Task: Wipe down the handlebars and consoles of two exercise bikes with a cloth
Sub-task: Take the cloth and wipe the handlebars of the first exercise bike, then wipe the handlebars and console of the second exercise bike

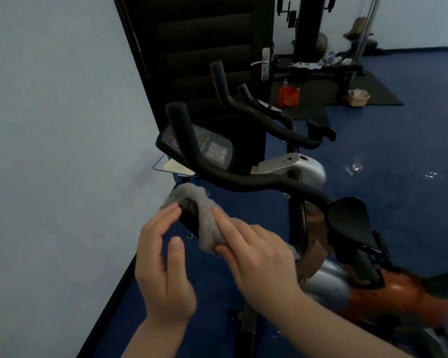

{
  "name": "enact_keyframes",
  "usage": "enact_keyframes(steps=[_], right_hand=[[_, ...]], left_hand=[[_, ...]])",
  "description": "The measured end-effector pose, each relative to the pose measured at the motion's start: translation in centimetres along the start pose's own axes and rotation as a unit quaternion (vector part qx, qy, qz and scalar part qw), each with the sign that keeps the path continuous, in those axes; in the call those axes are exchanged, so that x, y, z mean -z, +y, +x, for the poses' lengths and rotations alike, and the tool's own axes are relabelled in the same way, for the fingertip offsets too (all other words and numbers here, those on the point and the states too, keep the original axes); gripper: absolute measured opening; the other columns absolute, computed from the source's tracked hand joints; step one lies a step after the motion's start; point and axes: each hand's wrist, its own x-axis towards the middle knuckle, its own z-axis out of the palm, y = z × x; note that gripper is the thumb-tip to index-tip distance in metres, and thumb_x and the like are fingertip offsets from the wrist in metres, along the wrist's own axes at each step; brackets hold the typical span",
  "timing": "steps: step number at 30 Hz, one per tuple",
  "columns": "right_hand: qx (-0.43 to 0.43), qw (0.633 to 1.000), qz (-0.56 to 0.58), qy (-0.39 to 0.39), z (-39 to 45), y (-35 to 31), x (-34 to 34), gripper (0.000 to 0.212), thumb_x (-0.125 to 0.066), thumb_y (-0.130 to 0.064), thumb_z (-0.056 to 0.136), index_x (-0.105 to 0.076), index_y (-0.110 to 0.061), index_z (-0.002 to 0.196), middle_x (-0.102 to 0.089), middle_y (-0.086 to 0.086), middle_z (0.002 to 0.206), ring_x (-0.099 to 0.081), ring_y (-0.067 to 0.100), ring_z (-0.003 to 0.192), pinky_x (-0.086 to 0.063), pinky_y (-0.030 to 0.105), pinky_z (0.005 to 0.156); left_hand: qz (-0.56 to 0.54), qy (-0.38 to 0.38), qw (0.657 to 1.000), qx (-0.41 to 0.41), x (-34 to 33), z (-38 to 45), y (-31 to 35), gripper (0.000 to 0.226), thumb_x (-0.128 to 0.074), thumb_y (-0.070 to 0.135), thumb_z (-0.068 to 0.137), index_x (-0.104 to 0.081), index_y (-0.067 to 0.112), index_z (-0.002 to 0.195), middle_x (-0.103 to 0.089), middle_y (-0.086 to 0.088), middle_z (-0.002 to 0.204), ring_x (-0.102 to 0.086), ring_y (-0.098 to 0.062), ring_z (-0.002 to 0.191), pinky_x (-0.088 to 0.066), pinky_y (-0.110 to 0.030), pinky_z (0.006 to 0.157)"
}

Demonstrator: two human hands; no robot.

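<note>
A grey fuzzy cloth (204, 210) is draped over the near left end of the black handlebar (243, 182) of the closest exercise bike. My right hand (254, 257) presses the cloth against that grip with fingers and thumb. My left hand (163, 257) touches the cloth's left edge with its fingertips, thumb apart. The bike's console (212, 148), with a grey screen and buttons, sits behind the handlebar's upright left horn. A second bike's black handlebar (259, 112) stands further back, in front of the dark door.
The near bike's black saddle (349, 218) and orange-and-silver body (388, 288) lie to the right. A pale wall (62, 151) is close on the left. A dark door (204, 47) stands behind. Weight machine, basket (358, 98) and red item (289, 95) sit far back on blue floor.
</note>
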Motion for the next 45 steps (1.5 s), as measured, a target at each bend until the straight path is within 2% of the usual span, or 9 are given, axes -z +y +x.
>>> enact_keyframes(steps=[4,8,12,16,20,25,29,35,45], right_hand=[[-0.02,0.998,0.018,0.054,-3.8,2.7,0.1,0.043,-0.044,-0.033,0.099,-0.049,-0.016,0.138,-0.062,0.001,0.128,-0.062,0.017,0.106,-0.051,0.038,0.09],[-0.103,0.993,0.035,0.05,-6.3,3.9,1.3,0.04,-0.046,-0.027,0.097,-0.053,-0.016,0.135,-0.055,0.002,0.137,-0.049,0.015,0.13,-0.043,0.038,0.106],[-0.203,0.977,0.052,0.033,-8.8,4.6,3.0,0.041,-0.052,-0.028,0.096,-0.052,-0.027,0.137,-0.054,-0.003,0.139,-0.05,0.01,0.128,-0.049,0.024,0.095],[-0.317,0.945,0.073,-0.029,-13.5,6.8,5.4,0.038,-0.048,-0.032,0.098,-0.048,-0.037,0.135,-0.062,-0.013,0.124,-0.063,0.01,0.102,-0.055,0.032,0.078],[-0.426,0.899,0.026,-0.095,-20.8,10.0,8.6,0.032,-0.04,-0.044,0.098,-0.048,-0.043,0.129,-0.067,-0.012,0.112,-0.063,0.01,0.095,-0.05,0.032,0.076],[-0.532,0.834,-0.038,-0.138,-32.1,13.8,14.7,0.027,-0.035,-0.05,0.098,-0.049,-0.043,0.12,-0.067,-0.013,0.099,-0.062,0.011,0.086,-0.051,0.034,0.069],[-0.603,0.782,-0.084,-0.131,-41.1,17.0,20.0,0.026,-0.034,-0.048,0.098,-0.052,-0.039,0.114,-0.068,-0.011,0.094,-0.062,0.014,0.081,-0.051,0.034,0.064],[-0.672,0.727,-0.112,-0.086,-50.6,21.0,27.3,0.025,-0.035,-0.048,0.099,-0.054,-0.034,0.107,-0.067,-0.009,0.089,-0.06,0.014,0.074,-0.048,0.032,0.06],[-0.662,0.733,-0.101,-0.121,-55.1,30.6,33.0,0.024,-0.034,-0.046,0.098,-0.053,-0.034,0.106,-0.066,-0.009,0.094,-0.059,0.014,0.08,-0.044,0.031,0.061]], left_hand=[[-0.029,-0.006,0.999,0.019,-0.8,-1.9,0.5,0.039,-0.037,0.012,0.095,-0.047,0.0,0.13,-0.047,-0.007,0.142,-0.043,-0.023,0.135,-0.036,-0.03,0.109],[0.022,-0.08,0.996,-0.022,-2.5,-3.4,1.1,0.045,-0.037,0.03,0.098,-0.039,0.015,0.14,-0.023,0.004,0.157,-0.012,-0.029,0.149,-0.014,-0.042,0.12],[-0.001,-0.259,0.963,-0.067,-5.3,-5.5,2.5,0.049,-0.038,0.033,0.097,-0.032,0.028,0.145,-0.02,0.012,0.159,-0.013,-0.021,0.149,-0.009,-0.036,0.121],[0.012,-0.375,0.926,-0.033,-8.3,-8.9,5.0,0.044,-0.04,0.031,0.094,-0.044,0.03,0.137,-0.033,0.016,0.151,-0.022,-0.006,0.145,-0.002,-0.028,0.12],[-0.024,-0.472,0.879,0.066,-11.2,-13.2,7.0,0.04,-0.039,0.042,0.094,-0.047,0.039,0.133,-0.035,0.036,0.142,-0.029,0.01,0.135,-0.018,-0.011,0.11],[-0.027,-0.556,0.825,0.1,-17.5,-20.0,10.5,0.029,-0.05,0.028,0.093,-0.052,0.041,0.12,-0.051,0.029,0.12,-0.047,0.005,0.115,-0.044,-0.03,0.099],[-0.009,-0.628,0.776,0.063,-23.6,-27.3,14.5,0.031,-0.054,0.02,0.092,-0.057,0.028,0.121,-0.054,0.016,0.12,-0.052,-0.007,0.114,-0.045,-0.036,0.101],[-0.012,-0.697,0.717,0.022,-31.9,-36.3,21.9,0.032,-0.052,0.025,0.093,-0.054,0.029,0.125,-0.054,0.012,0.127,-0.052,-0.009,0.116,-0.045,-0.029,0.096],[0.019,-0.75,0.66,-0.042,-43.2,-42.8,29.6,0.034,-0.05,0.027,0.093,-0.053,0.026,0.127,-0.054,0.01,0.13,-0.051,-0.012,0.119,-0.043,-0.032,0.101]])
